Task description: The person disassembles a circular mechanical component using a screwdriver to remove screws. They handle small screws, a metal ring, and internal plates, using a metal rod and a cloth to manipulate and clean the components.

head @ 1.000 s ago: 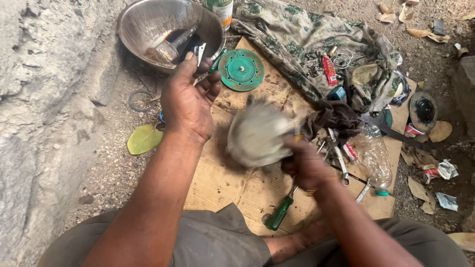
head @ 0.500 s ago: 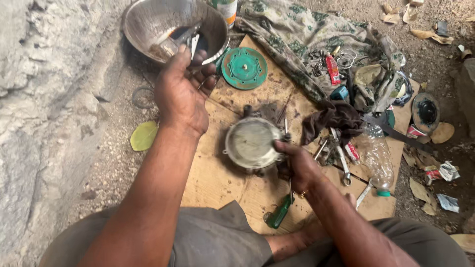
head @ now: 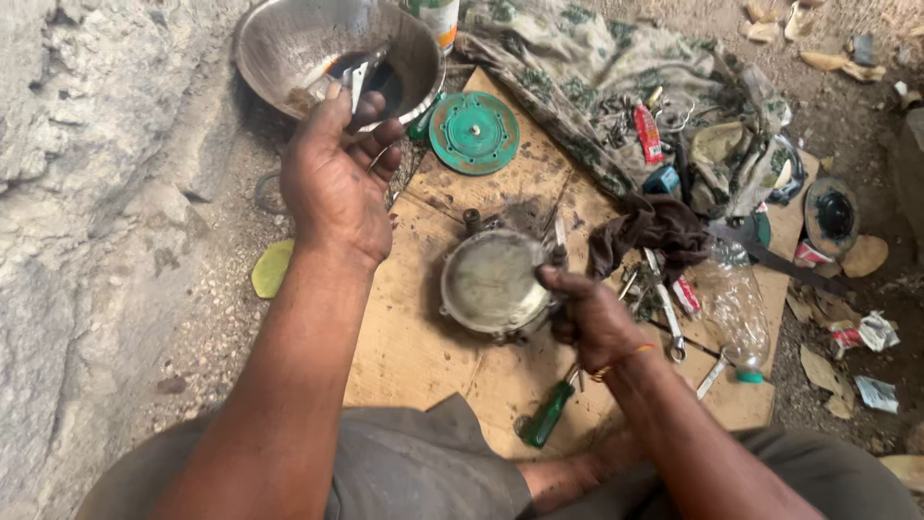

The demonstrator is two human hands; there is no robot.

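Note:
My left hand (head: 337, 183) reaches out over the near rim of a dented steel bowl (head: 279, 48) and pinches a small shiny metal part (head: 358, 69) between thumb and fingers, above dark liquid in the bowl. My right hand (head: 587, 323) grips the right edge of a round, dirty metal housing (head: 491, 284). The housing lies face up on a sheet of cardboard (head: 414, 347) in front of my knees.
A green round disc (head: 474, 132) lies beyond the housing. A green-handled screwdriver (head: 549, 414) is by my right wrist. A dark rag (head: 650, 231), wrenches (head: 664, 308), a plastic bottle (head: 736, 308) and a camouflage cloth (head: 597, 58) with small parts lie right. A rock face (head: 87, 241) rises left.
The round housing, raised and tilted a second ago, has come down flat onto the cardboard in my right hand. My left hand has stretched farther over the bowl.

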